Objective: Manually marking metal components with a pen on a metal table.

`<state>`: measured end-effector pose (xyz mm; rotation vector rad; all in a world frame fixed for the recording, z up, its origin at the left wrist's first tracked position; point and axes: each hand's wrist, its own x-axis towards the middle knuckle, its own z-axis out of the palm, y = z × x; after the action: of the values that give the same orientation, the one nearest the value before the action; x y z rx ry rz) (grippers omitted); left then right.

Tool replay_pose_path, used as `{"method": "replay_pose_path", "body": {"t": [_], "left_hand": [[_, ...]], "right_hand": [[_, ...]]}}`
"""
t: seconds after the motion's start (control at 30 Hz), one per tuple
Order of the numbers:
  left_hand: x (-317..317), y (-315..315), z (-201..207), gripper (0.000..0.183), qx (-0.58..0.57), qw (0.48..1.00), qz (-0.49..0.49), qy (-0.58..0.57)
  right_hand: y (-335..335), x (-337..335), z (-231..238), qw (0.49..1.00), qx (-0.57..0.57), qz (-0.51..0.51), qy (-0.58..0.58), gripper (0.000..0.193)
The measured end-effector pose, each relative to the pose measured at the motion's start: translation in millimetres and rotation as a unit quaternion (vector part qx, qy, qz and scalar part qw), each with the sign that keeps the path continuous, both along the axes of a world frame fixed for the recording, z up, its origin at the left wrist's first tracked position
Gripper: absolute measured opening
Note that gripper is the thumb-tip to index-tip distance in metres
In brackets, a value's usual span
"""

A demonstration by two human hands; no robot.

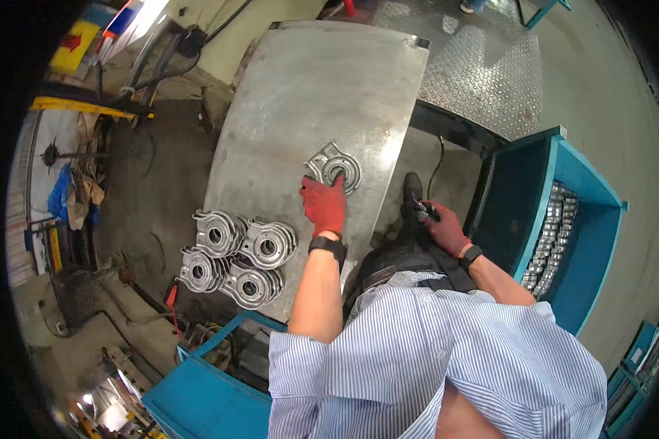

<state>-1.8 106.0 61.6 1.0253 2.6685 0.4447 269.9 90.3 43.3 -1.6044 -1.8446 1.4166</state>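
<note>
My left hand, in a red glove, grips the near edge of a stamped metal bracket with a round ringed hole. One finger reaches to the hole, and the bracket lies on a bare steel tabletop. Off the table's right edge, my right hand, also gloved, is closed around a small dark, shiny metal piece; its exact kind is too small to tell. Several stacks of similar brackets stand at the table's near left corner, left of my left forearm.
To my right stands a blue metal bin with rows of small metal parts inside. Another blue container is at lower left. Diamond-plate flooring lies beyond the table's right side. Machinery and cables are at far left.
</note>
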Motion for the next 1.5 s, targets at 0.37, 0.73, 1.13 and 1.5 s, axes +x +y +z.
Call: {"method": "replay_pose_path", "body": {"t": [0.37,0.73,1.13,1.5], "left_hand": [[0.8,-27.0,-9.3,0.037,0.03,0.902,0.087,-0.421],[31.1,-69.4,-15.8,0.027,0.107,0.899,0.049,-0.423],[26.4,-69.0,-34.6,0.037,0.031,0.958,0.011,-0.285],[8.0,-74.8,-86.4,0.04,0.031,0.941,0.03,-0.336]], "right_hand": [[2.9,0.8,5.6,0.998,0.018,0.057,0.022,0.036],[-6.8,-25.7,-37.9,0.979,0.089,0.183,0.028,0.039],[-11.0,-32.5,-45.1,0.978,0.111,0.176,0.017,0.04],[-9.9,-34.3,-48.7,0.977,0.124,0.171,0.021,0.041]]}}
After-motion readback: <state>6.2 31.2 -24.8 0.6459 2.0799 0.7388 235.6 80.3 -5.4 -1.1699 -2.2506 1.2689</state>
